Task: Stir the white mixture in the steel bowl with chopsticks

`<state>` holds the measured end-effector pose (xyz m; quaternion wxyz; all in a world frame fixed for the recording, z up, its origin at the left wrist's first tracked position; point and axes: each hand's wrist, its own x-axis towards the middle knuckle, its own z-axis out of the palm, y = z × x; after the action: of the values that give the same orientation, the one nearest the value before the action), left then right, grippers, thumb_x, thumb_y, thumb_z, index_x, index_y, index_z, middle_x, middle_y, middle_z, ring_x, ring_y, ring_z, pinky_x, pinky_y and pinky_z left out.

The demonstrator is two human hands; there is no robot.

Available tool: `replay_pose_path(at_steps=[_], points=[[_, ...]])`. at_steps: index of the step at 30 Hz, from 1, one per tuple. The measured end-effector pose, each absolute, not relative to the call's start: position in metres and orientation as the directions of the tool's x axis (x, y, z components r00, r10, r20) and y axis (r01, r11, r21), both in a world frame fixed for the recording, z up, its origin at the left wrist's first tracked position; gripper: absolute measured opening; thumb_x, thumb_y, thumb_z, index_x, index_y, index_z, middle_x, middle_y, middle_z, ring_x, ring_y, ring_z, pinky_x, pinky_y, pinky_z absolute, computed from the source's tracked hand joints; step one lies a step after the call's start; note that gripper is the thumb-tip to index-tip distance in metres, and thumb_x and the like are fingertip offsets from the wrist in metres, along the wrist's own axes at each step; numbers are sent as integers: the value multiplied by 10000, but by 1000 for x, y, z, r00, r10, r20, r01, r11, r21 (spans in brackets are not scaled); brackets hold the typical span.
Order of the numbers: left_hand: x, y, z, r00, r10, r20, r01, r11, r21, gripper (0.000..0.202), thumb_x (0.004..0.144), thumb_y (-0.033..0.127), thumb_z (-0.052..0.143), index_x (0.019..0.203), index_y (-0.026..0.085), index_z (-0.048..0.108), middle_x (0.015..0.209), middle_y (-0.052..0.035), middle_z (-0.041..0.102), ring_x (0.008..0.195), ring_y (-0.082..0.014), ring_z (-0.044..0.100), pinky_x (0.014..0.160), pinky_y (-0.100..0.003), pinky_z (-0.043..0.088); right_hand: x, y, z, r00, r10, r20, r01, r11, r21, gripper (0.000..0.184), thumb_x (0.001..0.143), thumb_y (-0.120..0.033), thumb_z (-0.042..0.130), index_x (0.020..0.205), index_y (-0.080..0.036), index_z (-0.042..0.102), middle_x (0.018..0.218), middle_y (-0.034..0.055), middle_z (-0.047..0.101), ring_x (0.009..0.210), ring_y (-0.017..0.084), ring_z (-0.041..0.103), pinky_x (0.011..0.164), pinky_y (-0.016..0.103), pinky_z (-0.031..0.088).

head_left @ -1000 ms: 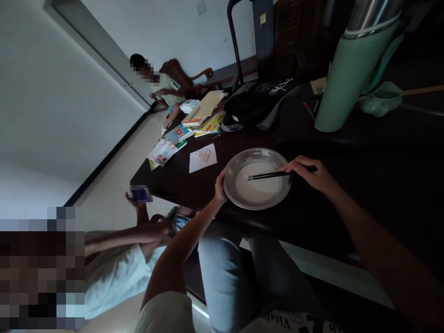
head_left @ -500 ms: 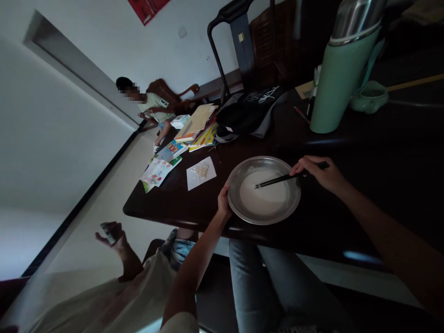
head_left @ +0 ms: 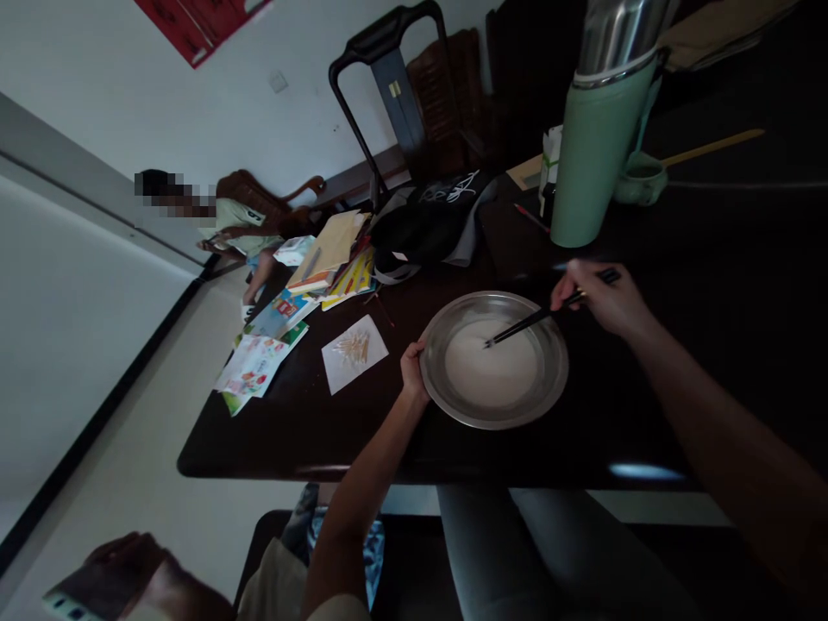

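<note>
A shallow metal bowl [head_left: 556, 379] rests on the dark table, with a whitish liquid or batter [head_left: 482, 371] in it. My left hand [head_left: 414, 369] is closed on the bowl's left rim. My right hand [head_left: 605, 295], to the right of the bowl, holds a pair of black chopsticks [head_left: 523, 323]. The tips reach into the whitish mix near its middle. A sheet of white paper [head_left: 336, 371] with several small pale sticks [head_left: 354, 347] on it lies left of the bowl.
A tall green thermos [head_left: 592, 159] and a small green cup [head_left: 640, 181] stand behind my right hand. Books and papers [head_left: 329, 250] and a black bag [head_left: 427, 224] lie farther back. A person [head_left: 239, 224] sits beyond; another person's hand [head_left: 129, 569] holds a phone at lower left.
My view has shifted. My right hand has raised its end of the chopsticks, so they slant more steeply into the bowl. The neighbouring hand with the phone sits lower and closer to the left edge.
</note>
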<state>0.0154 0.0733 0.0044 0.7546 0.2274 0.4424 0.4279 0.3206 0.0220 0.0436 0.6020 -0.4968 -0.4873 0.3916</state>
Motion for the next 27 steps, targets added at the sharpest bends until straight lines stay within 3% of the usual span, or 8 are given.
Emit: replay_pose_path(at_steps=[3, 6, 12, 18, 24, 27], points=[[18, 97, 8, 296, 815, -499, -359, 579, 732, 316, 668, 296, 683, 946, 176, 769, 831, -87, 804, 967, -366, 769, 913, -483, 586, 331, 28, 34, 271, 930, 248, -35, 267, -963, 598, 876, -766, 564, 552, -265, 522, 462, -21, 500, 447, 147, 449, 495, 320, 304], [22, 113, 6, 309, 803, -509, -323, 592, 739, 215, 706, 323, 668, 855, 206, 768, 730, -58, 781, 925, -342, 777, 892, -469, 597, 325, 28, 24, 230, 940, 250, -63, 271, -960, 632, 834, -844, 521, 580, -265, 496, 432, -45, 444, 414, 132, 388, 476, 304, 267], [18, 119, -8, 358, 761, -541, -287, 641, 712, 221, 750, 436, 694, 762, 221, 743, 689, -50, 755, 945, -334, 771, 890, -468, 601, 316, 28, 18, 225, 945, 237, -48, 254, -966, 575, 638, -771, 802, 749, -265, 552, 539, -43, 604, 505, 137, 503, 521, 297, 353], [15, 126, -13, 375, 765, -523, -281, 632, 723, 237, 772, 444, 685, 708, 216, 704, 702, -50, 756, 969, -331, 769, 884, -456, 603, 332, 22, 25, 366, 900, 237, -77, 284, -956, 637, 722, -909, 580, 741, -273, 535, 471, -29, 554, 433, 141, 491, 456, 305, 275], [13, 129, -21, 384, 778, -498, -278, 612, 741, 252, 730, 464, 737, 725, 214, 710, 685, -38, 744, 989, -343, 768, 917, -476, 597, 311, 20, 22, 194, 973, 125, -83, 143, -986, 687, 616, -924, 660, 768, -259, 580, 562, 23, 697, 445, 152, 547, 446, 294, 352], [12, 128, -26, 351, 797, -492, -274, 589, 760, 252, 740, 474, 717, 712, 224, 706, 667, -35, 737, 998, -339, 762, 911, -466, 595, 317, 21, 23, 267, 951, 158, -58, 180, -982, 666, 623, -906, 678, 771, -262, 593, 569, 22, 698, 475, 159, 583, 448, 292, 355]])
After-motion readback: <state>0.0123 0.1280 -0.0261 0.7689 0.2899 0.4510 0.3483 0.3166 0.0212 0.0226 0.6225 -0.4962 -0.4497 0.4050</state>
